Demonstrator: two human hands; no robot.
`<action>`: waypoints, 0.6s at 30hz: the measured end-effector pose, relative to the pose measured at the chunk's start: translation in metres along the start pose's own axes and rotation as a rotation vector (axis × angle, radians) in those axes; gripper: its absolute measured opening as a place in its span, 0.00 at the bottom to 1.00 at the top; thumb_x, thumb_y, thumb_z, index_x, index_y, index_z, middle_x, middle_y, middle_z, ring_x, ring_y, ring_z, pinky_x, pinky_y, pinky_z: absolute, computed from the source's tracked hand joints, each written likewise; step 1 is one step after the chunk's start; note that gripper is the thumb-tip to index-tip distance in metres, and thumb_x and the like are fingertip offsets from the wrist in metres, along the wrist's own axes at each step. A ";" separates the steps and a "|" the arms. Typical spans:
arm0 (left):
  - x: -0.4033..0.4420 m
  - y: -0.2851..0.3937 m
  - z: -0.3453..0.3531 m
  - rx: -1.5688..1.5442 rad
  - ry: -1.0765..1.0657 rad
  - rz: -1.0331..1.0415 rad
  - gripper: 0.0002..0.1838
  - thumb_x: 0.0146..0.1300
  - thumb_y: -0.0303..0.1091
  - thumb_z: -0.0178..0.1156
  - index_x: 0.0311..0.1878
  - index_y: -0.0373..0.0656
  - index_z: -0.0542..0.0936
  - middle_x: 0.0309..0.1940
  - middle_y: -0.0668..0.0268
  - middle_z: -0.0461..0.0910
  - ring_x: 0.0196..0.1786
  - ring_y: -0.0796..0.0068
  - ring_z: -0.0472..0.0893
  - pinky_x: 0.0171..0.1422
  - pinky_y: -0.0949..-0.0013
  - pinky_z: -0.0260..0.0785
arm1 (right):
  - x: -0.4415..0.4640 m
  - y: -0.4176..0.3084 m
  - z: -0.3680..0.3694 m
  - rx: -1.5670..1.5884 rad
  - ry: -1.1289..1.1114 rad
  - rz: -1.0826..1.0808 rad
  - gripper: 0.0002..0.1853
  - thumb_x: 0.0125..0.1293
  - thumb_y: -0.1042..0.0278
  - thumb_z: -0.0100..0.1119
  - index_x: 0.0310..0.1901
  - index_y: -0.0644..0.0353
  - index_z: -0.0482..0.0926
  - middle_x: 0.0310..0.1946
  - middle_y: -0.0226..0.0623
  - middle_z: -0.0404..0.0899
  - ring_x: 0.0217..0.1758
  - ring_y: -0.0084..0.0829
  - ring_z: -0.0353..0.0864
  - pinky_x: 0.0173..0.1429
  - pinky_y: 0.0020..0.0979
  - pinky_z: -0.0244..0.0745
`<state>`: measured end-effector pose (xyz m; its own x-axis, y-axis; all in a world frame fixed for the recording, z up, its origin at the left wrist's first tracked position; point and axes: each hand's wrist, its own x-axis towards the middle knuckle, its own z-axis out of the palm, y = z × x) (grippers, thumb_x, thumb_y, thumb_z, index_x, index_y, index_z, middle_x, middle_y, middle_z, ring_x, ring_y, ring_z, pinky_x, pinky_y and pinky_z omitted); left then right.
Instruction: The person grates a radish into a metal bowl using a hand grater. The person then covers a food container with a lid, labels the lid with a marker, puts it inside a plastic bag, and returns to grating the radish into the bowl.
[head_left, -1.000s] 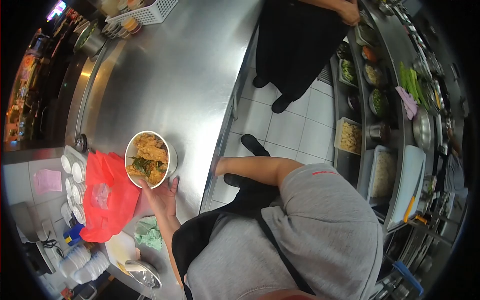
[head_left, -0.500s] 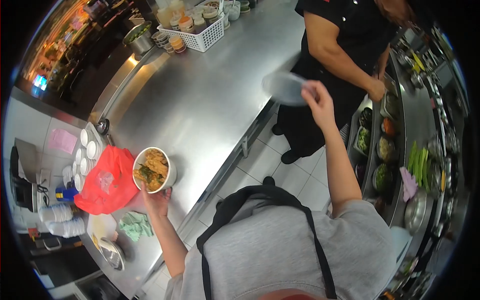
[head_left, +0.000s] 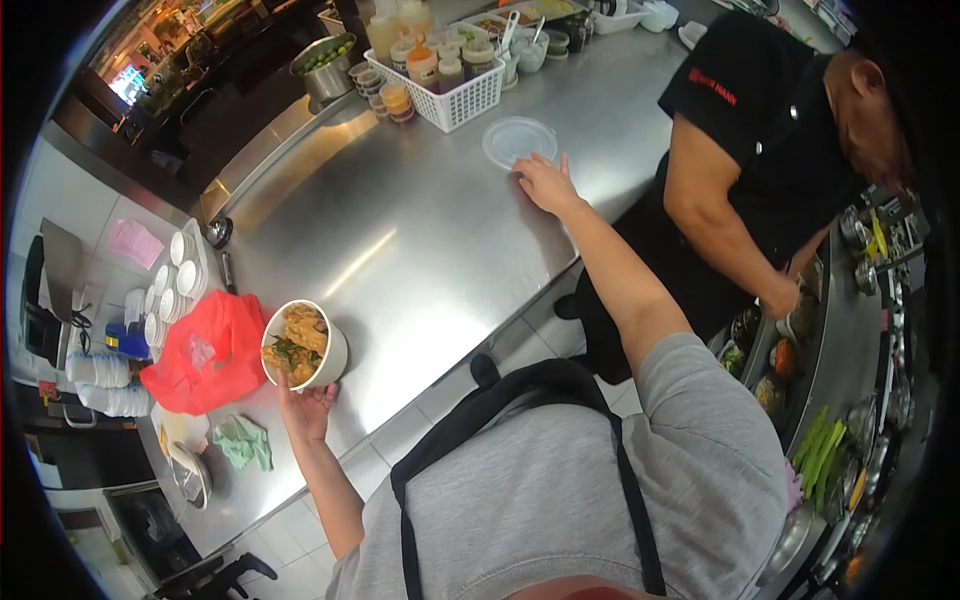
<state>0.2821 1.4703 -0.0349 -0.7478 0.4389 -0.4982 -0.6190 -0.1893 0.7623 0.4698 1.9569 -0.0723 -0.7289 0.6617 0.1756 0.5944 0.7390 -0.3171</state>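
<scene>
A white takeaway bowl of fried, golden-brown food with green leaves stands on the steel counter, tilted toward me in the view. My left hand is at its near side, thumb against the rim and fingers curled by the wall. A clear round plastic lid lies flat at the far right of the counter. My right hand reaches out to it, fingertips touching its near edge, the thumb spread away. Left of the bowl sits a red plastic bag.
A white basket of sauce bottles and a metal pot stand at the back. Stacked white cups, a green cloth and a ladle lie left. A co-worker in black stands close at right, by ingredient containers.
My right hand has carried the lid from mid-air to the left and down onto the counter, and its thumb has come away. My left hand stays at the bowl. The view has shifted.
</scene>
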 end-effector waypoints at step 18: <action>0.087 0.016 0.286 -0.057 -0.430 -0.235 0.29 0.62 0.54 0.48 0.61 0.47 0.62 0.55 0.60 0.69 0.54 0.65 0.72 0.52 0.58 0.68 | 0.335 0.213 -0.110 0.166 0.441 0.174 0.21 0.50 0.57 0.62 0.46 0.53 0.74 0.44 0.42 0.74 0.51 0.42 0.72 0.54 0.38 0.68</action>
<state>0.2762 1.7567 0.0524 -0.4266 0.7960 -0.4294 -0.7805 -0.0842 0.6195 0.3894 2.3502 0.0219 -0.3895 0.7908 0.4722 0.6063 0.6061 -0.5149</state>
